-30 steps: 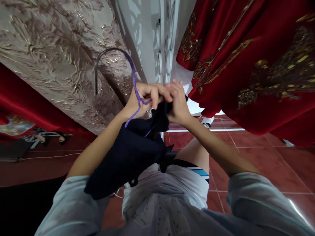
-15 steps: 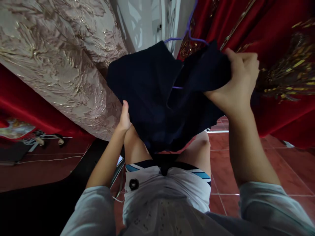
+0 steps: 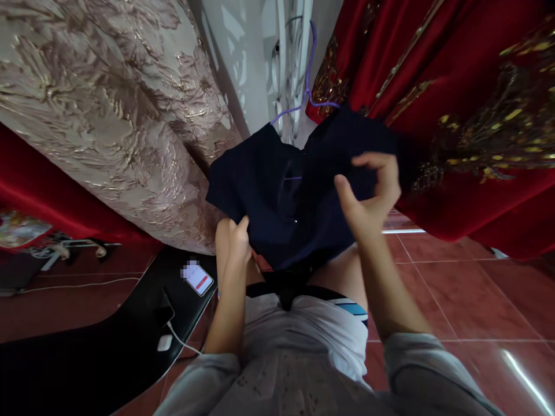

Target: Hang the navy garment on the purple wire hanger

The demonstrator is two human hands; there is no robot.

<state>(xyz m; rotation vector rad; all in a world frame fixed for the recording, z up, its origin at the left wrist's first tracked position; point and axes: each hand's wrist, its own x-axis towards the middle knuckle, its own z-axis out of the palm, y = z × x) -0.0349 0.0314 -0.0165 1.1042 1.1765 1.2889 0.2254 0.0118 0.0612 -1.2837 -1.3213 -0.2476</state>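
Observation:
A dark navy shirt (image 3: 260, 190) with an open neckline hangs in front of me on a purple wire hanger (image 3: 307, 81). The hanger's upper end reaches up to a white metal frame (image 3: 280, 63). My left hand (image 3: 240, 240) pinches the shirt's left lower edge between thumb and fingers. Over the shirt's right side my right hand (image 3: 375, 199) is raised, thumb and fingers apart, with nothing in its grasp. A tiny bright spot, perhaps a button, shows low on the shirt front.
Pinkish embossed fabric (image 3: 108, 115) hangs at the left. Red cloth with gold sequins (image 3: 455, 115) hangs at the right. On a black bench (image 3: 130, 335) lie a lit phone (image 3: 200, 278), a white case (image 3: 165, 342) and a cable (image 3: 182, 341). Red tiles (image 3: 455, 289) cover the floor.
My right hand has let go of the shirt's right shoulder and moved left and down. The shirt hangs lower, its right side spread out. My left hand has shifted down and right along the edge.

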